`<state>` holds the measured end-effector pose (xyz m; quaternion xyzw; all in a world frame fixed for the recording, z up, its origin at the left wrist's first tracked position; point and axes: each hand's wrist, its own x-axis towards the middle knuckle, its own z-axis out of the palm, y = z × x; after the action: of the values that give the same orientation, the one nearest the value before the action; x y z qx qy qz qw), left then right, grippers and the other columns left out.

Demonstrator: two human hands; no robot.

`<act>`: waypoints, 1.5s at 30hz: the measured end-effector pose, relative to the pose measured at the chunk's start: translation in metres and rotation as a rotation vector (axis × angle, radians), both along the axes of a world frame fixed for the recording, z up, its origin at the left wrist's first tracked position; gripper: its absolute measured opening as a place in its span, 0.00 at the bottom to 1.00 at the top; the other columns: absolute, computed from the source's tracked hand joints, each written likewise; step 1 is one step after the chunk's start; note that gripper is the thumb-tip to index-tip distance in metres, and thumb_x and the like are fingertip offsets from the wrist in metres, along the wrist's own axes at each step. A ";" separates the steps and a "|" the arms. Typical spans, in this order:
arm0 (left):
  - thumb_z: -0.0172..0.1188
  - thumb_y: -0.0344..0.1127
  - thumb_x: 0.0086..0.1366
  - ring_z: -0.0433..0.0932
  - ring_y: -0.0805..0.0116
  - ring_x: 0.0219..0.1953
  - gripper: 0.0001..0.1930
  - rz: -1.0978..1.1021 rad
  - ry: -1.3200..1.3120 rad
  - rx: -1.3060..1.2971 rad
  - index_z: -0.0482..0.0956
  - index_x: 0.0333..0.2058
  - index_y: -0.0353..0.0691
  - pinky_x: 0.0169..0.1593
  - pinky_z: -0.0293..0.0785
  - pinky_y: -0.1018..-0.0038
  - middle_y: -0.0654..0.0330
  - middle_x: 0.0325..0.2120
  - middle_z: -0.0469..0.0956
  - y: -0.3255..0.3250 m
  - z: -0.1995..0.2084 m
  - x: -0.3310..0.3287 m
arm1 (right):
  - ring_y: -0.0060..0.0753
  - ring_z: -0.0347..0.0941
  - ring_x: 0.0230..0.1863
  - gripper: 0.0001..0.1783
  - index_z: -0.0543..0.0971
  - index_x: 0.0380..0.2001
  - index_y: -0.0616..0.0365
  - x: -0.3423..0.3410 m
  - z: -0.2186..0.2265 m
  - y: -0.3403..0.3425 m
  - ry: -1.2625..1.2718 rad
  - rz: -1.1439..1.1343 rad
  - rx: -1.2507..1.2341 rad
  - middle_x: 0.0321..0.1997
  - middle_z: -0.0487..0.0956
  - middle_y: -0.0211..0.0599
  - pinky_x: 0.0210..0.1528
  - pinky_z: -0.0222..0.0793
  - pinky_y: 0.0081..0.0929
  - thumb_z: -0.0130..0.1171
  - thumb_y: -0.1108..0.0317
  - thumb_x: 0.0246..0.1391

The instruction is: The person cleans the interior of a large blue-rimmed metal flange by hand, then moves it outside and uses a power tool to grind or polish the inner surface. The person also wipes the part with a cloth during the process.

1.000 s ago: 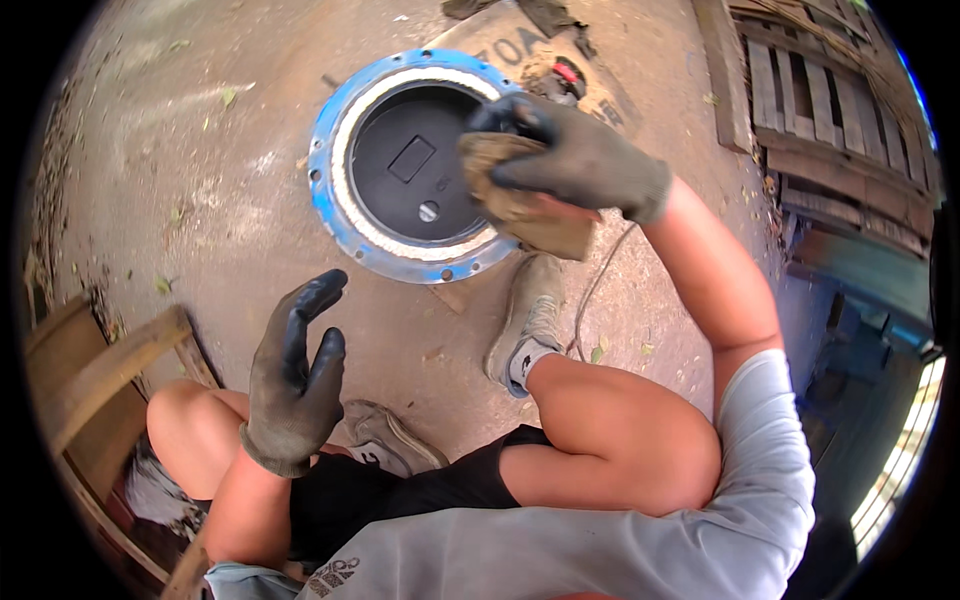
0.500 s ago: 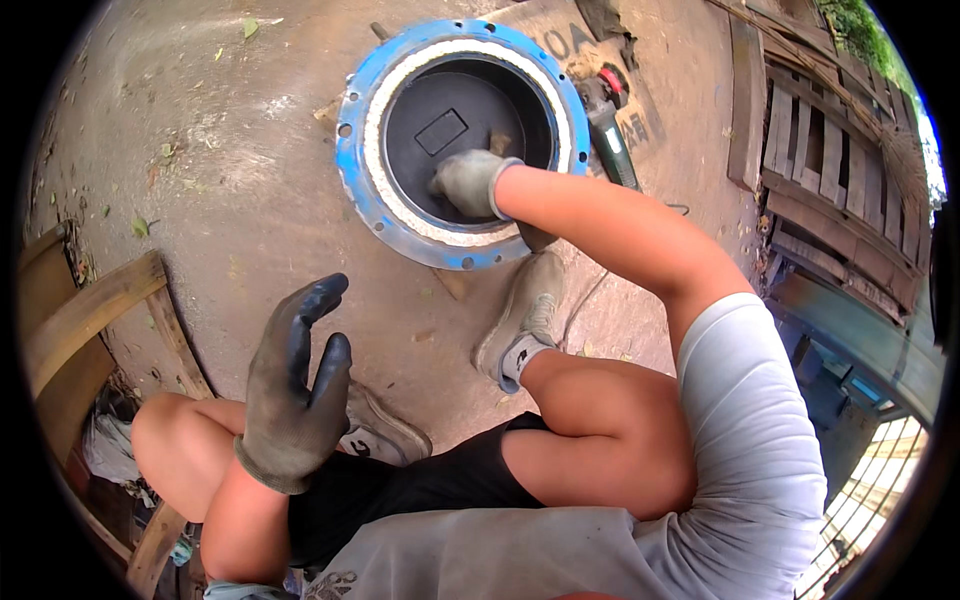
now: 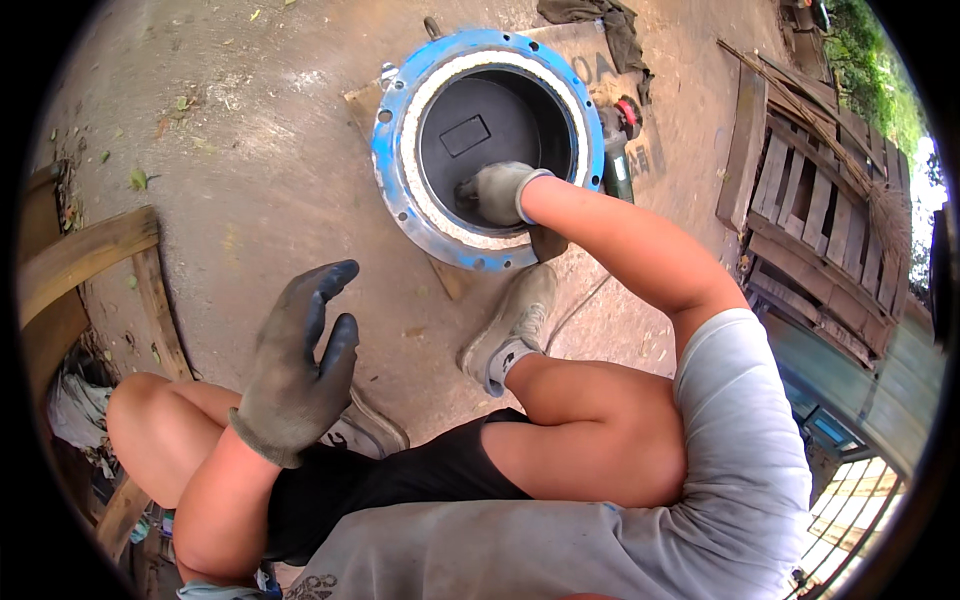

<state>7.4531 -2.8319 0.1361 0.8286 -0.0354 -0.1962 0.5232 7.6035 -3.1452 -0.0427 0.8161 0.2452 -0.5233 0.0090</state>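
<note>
A blue flanged ring [image 3: 387,150] with bolt holes lies on the ground ahead of me. Inside it runs a rough whitish band [image 3: 411,165] around a deep, black-lined cavity [image 3: 490,100] with a raised rectangle on its floor. My right hand [image 3: 503,193], in a grey work glove, reaches into the cavity near its near wall. Its fingers are curled; whatever they hold is hidden. A brown piece [image 3: 547,243] shows below that wrist at the flange. My left hand [image 3: 300,370], in a grey glove with dark fingertips, hovers open and empty over my leg, thumb and fingers apart.
An angle grinder [image 3: 619,172] lies right of the flange, on a lettered board [image 3: 650,135]. Beyond is a dark cloth [image 3: 628,45]. Wooden pallets [image 3: 815,215] stand at the right, a wooden frame [image 3: 95,250] at the left. A cable [image 3: 585,303] runs past my shoe [image 3: 515,320].
The view has shifted, so the flange appears farther right. A small brownish bit seen beside my right hand in the cavity no longer shows. My left hand stays raised and open.
</note>
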 end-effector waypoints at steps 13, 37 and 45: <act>0.60 0.18 0.68 0.80 0.52 0.61 0.24 -0.062 0.090 0.055 0.74 0.63 0.32 0.64 0.76 0.64 0.44 0.59 0.78 -0.007 -0.006 -0.004 | 0.48 0.77 0.68 0.25 0.82 0.64 0.31 -0.011 0.025 0.021 -0.154 0.074 -0.244 0.68 0.80 0.40 0.65 0.78 0.45 0.59 0.64 0.65; 0.63 0.18 0.66 0.82 0.48 0.57 0.23 -0.186 0.038 0.027 0.77 0.60 0.32 0.57 0.81 0.63 0.44 0.57 0.79 -0.015 0.007 -0.001 | 0.52 0.83 0.56 0.25 0.87 0.54 0.45 0.037 0.036 -0.038 0.022 -0.264 0.083 0.52 0.87 0.49 0.59 0.76 0.45 0.63 0.51 0.54; 0.63 0.20 0.67 0.82 0.49 0.56 0.23 -0.258 0.049 -0.008 0.77 0.61 0.33 0.57 0.80 0.63 0.45 0.58 0.78 -0.033 0.006 0.006 | 0.45 0.82 0.60 0.24 0.84 0.60 0.42 0.005 0.021 0.003 -0.091 0.057 -0.007 0.58 0.86 0.38 0.62 0.77 0.42 0.60 0.59 0.61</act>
<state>7.4591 -2.8653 0.1418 0.8099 -0.1296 -0.2817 0.4978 7.6085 -3.1427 -0.0221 0.8315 0.2661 -0.4861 0.0378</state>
